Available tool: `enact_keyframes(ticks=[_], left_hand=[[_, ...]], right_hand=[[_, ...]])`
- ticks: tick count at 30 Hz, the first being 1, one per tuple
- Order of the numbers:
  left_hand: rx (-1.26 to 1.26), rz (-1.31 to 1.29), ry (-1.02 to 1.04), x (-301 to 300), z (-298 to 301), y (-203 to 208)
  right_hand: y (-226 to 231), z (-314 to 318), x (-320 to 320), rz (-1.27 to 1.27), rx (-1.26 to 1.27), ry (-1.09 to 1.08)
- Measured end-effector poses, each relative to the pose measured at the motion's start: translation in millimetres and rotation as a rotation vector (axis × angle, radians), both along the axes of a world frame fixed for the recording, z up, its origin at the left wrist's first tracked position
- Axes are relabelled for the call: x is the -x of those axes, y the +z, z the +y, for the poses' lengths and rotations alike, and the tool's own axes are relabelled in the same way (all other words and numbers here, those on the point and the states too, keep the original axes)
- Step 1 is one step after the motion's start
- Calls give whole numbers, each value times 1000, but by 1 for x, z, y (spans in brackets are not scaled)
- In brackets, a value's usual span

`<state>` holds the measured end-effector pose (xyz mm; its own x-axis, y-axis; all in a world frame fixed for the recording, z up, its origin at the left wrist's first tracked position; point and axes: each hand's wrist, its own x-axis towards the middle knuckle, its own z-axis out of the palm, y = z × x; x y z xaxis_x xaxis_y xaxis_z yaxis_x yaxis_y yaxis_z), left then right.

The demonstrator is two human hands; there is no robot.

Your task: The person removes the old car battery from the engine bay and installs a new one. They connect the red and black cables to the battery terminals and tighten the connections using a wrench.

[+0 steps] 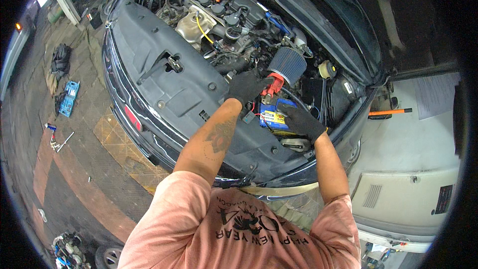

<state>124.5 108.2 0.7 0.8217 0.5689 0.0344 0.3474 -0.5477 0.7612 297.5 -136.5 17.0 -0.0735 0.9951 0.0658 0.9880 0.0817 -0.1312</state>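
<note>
My left hand, in a black glove, is at the front of the engine bay with its fingers closed on a red plastic clamp. Part of the clamp is hidden behind the fingers. Below it lies a blue and yellow car battery. My right hand, gloved too, rests over the battery's right side, fingers stretched out toward the left. Just beyond the clamp stands a blue-grey cone air filter. Thin red and white wires run beside the battery.
The engine fills the far bay, with a yellow dipstick tube. A black plastic panel spans the car's front. The raised hood hangs at right. Tools and a blue tool case lie on the floor at left.
</note>
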Motion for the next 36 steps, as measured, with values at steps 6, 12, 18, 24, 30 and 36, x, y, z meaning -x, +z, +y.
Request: enact_keyframes(ticks=[6, 12, 18, 24, 30, 36], left_hand=[[-163, -68, 7, -10, 10, -41], [-1, -40, 62, -7, 5, -19], [-1, 48, 32, 4, 6, 5], [10, -78, 44, 7, 5, 3], [19, -82, 62, 9, 3, 6], [40, -22, 32, 7, 5, 4]], right_hand=[[71, 68, 45, -164, 213, -200], [69, 87, 55, -357, 247, -190], [61, 82, 75, -331, 168, -251], [36, 58, 98, -302, 53, -278], [12, 60, 107, -304, 41, -326], [12, 74, 120, -216, 54, -358]])
